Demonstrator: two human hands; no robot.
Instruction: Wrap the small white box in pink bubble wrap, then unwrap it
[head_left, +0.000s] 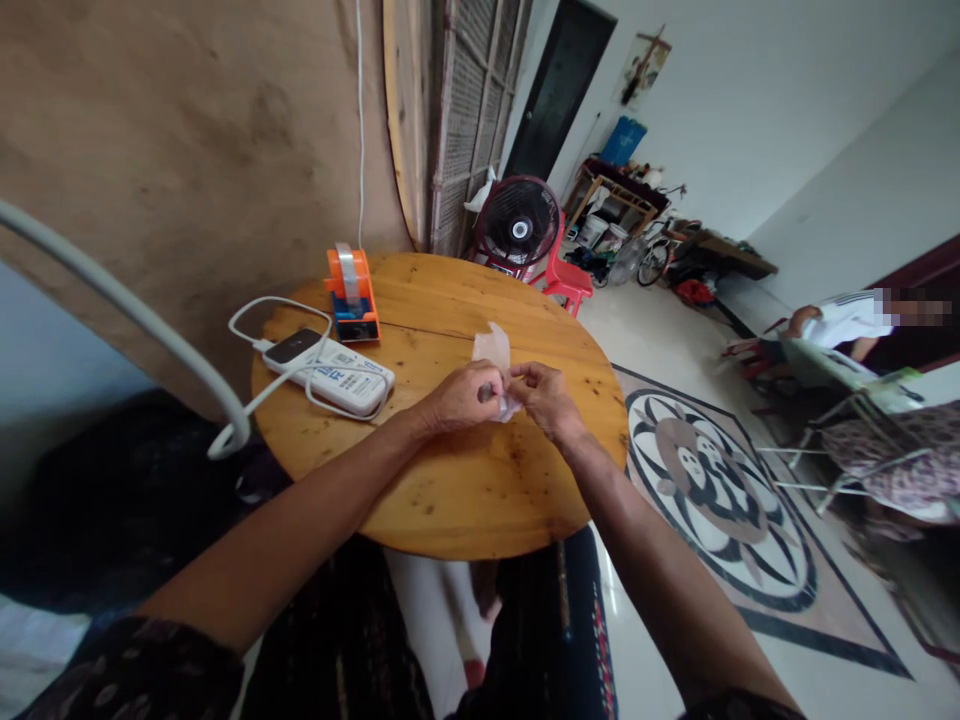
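Head view: round wooden table [450,515], glossy, knotty grain. Thin crinkled whitish sheet [493,345], plastic or paper, can't tell from here, near the tabletop's middle, between both hands. Left hand [466,396] curled nearly closed, pinching it; right hand [547,400] half-curled, fingertips pinching its other side. Orange plastic tape dispenser [362,262], white rounded slab [356,384] at left.

thin sheet [493,347]: partly behind fingers [535,374] | cord [112,287]: cut off, left edge

Left hand [466,397] curled, right hand [547,400] pinched; both meet above the worktop [450,505]. Forearms [304,525] converge across its near side.
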